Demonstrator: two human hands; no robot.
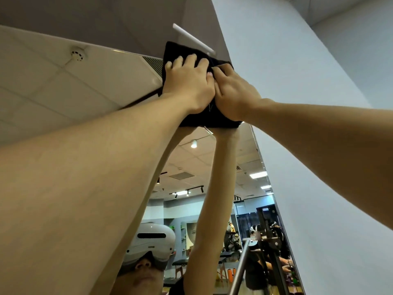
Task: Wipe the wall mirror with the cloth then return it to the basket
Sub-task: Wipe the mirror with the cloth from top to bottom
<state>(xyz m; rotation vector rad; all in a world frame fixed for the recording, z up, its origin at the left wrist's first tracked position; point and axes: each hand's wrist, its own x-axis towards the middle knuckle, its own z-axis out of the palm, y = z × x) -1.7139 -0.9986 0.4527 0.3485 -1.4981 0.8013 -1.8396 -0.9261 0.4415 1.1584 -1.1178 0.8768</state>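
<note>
High up at the top edge of the wall mirror (244, 188), a black cloth (180, 52) lies flat against the glass, folded into a rough square, with both hands on top of it. The left hand (189, 81) lies on the left part of the cloth with its fingers straight and a little spread, the fingertips (179, 60) reaching toward the far upper edge, pressing the cloth to the mirror. The right hand (234, 96) sits just beside it on the right, touching the left hand, with its fingers bent over a fold of the cloth near the upper right corner; whether it pinches the fabric or only presses it I cannot tell for certain, though the fingers look curled on it. Both bare forearms rise from the near bottom of the view to the cloth. Below the cloth the mirror shows the same arms reflected, the person's white headset (153, 241), ceiling lights and a room with equipment far behind. A white rod (192, 37) shows just above the cloth. To the left runs a tiled ceiling (53, 81) with a small round smoke detector (77, 55) and a vent grille. To the right of the mirror stands a plain white wall (308, 81).
</note>
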